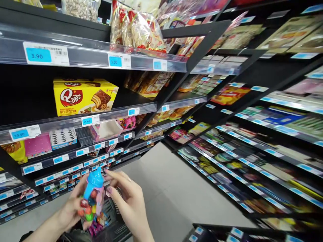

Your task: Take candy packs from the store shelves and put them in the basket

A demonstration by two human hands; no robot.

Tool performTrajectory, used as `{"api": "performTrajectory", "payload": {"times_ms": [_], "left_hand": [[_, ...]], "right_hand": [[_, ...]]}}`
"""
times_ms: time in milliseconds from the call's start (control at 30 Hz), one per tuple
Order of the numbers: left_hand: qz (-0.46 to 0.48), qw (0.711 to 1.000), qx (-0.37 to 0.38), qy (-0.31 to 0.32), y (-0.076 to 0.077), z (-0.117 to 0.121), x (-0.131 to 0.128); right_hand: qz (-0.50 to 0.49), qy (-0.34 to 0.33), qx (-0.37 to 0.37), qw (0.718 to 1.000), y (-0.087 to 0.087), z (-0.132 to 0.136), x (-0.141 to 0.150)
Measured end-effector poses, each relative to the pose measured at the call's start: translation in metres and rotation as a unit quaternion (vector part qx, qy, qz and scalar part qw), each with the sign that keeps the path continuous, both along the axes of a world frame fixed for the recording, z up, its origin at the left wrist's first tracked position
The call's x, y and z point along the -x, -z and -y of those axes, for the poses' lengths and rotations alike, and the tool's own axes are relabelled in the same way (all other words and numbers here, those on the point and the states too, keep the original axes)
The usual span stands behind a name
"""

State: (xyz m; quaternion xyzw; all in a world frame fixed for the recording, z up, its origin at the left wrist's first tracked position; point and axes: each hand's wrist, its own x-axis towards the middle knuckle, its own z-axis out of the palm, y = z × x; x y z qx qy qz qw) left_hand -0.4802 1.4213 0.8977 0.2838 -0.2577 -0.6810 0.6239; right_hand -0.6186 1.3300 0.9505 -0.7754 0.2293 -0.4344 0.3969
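Observation:
A clear candy bottle (91, 201) with a blue cap and bright round sweets inside is at the bottom left of the head view. My left hand (69, 208) is wrapped round its left side and holds it. My right hand (128, 198) touches the bottle's right side with thumb and fingers curled onto it. Both hands hover over a dark shopping basket (113, 225).
Black shop shelves run along both sides of a grey floor aisle (164, 188). On the left shelf stands a yellow cake box (84, 96), with pink boxes (37, 145) below. Snack bags (136, 30) hang above. Blue price tags line every shelf edge.

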Motion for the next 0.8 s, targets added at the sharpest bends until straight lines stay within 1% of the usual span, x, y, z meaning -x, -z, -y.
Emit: {"api": "performTrajectory", "payload": {"times_ms": [33, 67, 100, 167, 267, 333, 400, 500, 533, 567, 600, 633, 667, 700, 733, 767, 800], "left_hand": [[-0.080, 0.996, 0.009, 0.024, 0.003, -0.002, 0.000], [-0.135, 0.990, 0.014, 0.036, 0.004, -0.004, 0.000], [-0.169, 0.985, 0.014, 0.037, 0.002, -0.006, 0.000], [-0.204, 0.979, 0.001, 0.028, -0.004, -0.009, 0.002], [-0.234, 0.972, -0.007, 0.029, -0.014, -0.013, 0.006], [-0.250, 0.967, -0.014, 0.038, -0.016, -0.015, 0.007], [-0.251, 0.967, -0.028, 0.043, -0.014, -0.016, 0.007], [-0.225, 0.973, -0.033, 0.034, -0.007, -0.019, 0.007], [-0.213, 0.976, -0.031, 0.029, -0.004, -0.020, 0.007], [-0.201, 0.979, -0.028, 0.030, -0.002, -0.021, 0.008], [-0.194, 0.980, -0.028, 0.036, 0.000, -0.022, 0.010], [-0.190, 0.980, -0.030, 0.045, 0.001, -0.022, 0.011], [-0.189, 0.980, -0.031, 0.053, 0.001, -0.023, 0.013], [-0.188, 0.980, -0.034, 0.062, 0.000, -0.024, 0.014], [-0.187, 0.979, -0.041, 0.067, -0.001, -0.024, 0.015], [-0.186, 0.979, -0.048, 0.069, -0.003, -0.024, 0.016], [-0.183, 0.979, -0.055, 0.068, -0.004, -0.024, 0.017]], "right_hand": [[0.006, 0.003, 0.047, 0.999, 0.003, -0.006, 0.002], [0.007, 0.010, 0.094, 0.995, 0.006, -0.012, 0.003], [0.002, 0.022, 0.137, 0.990, 0.009, -0.019, 0.004], [-0.010, 0.044, 0.202, 0.978, 0.013, -0.032, 0.001], [-0.028, 0.063, 0.255, 0.964, 0.013, -0.043, -0.003], [-0.038, 0.051, 0.287, 0.956, 0.007, -0.043, -0.004], [-0.055, 0.039, 0.334, 0.940, 0.000, -0.040, -0.002], [-0.071, 0.049, 0.421, 0.903, -0.011, -0.033, 0.000], [-0.066, 0.051, 0.432, 0.898, -0.014, -0.031, 0.001], [-0.055, 0.047, 0.423, 0.903, -0.016, -0.029, 0.000], [-0.043, 0.035, 0.385, 0.921, -0.019, -0.027, -0.001], [-0.031, 0.021, 0.318, 0.947, -0.021, -0.025, -0.003], [-0.024, 0.005, 0.229, 0.973, -0.022, -0.023, -0.005], [-0.020, -0.015, 0.127, 0.992, -0.024, -0.020, -0.007], [-0.020, -0.035, 0.025, 0.999, -0.025, -0.017, -0.009], [-0.020, -0.055, -0.064, 0.996, -0.025, -0.015, -0.011], [-0.020, -0.074, -0.137, 0.988, -0.025, -0.013, -0.013]]}}
